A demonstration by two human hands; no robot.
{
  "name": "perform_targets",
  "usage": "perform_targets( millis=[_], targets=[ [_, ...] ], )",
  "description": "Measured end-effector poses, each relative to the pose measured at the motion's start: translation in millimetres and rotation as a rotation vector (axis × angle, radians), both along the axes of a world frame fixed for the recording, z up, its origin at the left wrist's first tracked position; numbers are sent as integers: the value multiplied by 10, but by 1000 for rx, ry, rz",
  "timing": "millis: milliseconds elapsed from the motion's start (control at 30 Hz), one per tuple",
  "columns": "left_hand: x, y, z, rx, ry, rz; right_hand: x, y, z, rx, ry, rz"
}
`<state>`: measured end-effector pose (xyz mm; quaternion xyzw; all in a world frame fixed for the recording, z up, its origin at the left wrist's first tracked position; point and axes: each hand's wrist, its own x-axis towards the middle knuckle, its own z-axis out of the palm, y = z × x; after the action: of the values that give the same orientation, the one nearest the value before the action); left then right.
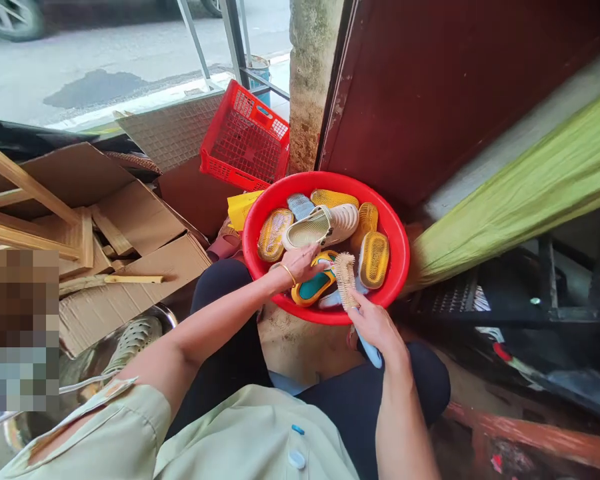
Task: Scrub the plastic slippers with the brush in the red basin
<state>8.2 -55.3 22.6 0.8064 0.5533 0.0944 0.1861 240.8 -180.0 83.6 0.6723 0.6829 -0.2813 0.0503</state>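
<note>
A scrub brush with tan bristles (345, 277) and a pale blue handle is held in my right hand (379, 328), fingers wrapped round it, over the front of a red basin (401, 263). My left hand (303, 263) reaches over the basin's near left side, its fingers closed at a small yellow clog with a teal inside (314, 288); the exact grip is partly hidden. The brush head is beside this clog's toe. Just beyond my left hand lies a larger cream clog (307, 232). Several yellow-soled shoes (375, 260) lie around it, soles up.
A red plastic crate (245, 137) leans behind the basin at left. Cardboard (130, 280) and a wooden frame (80, 233) are on the left, near a metal bowl (167, 317) with another clog (135, 340). A green curtain (520, 180) hangs at right.
</note>
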Motion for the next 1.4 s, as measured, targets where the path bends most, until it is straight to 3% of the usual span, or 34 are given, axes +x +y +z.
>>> perform_targets(
  millis=[167,300,367,633,733,867,967,1067,1267,1400],
  targets=[
    [-2,-184,-167,-101,247,-81,-280,104,-14,36,-40,19],
    [31,-149,-276,-59,220,-94,-566,401,72,30,-157,-41],
    [7,-136,-278,-62,171,-79,-652,424,123,39,-160,-64],
    [-135,-85,-303,-221,-68,14,-893,-151,237,50,-143,6],
    [-164,-49,-293,-283,-79,30,-824,-181,311,29,-141,4],
    [-170,-67,-292,-344,-163,57,-684,-22,426,62,-131,-17],
    [-126,-124,-340,-308,-334,81,-632,122,444,85,-108,-9],
    [-62,-162,-410,-238,-464,28,-566,185,394,64,-82,5],
    [-14,-160,-408,-209,-574,3,-206,17,347,-58,-32,-53],
    [-30,-102,-360,-246,-590,128,-42,-113,278,-64,22,-59]
  ],
)
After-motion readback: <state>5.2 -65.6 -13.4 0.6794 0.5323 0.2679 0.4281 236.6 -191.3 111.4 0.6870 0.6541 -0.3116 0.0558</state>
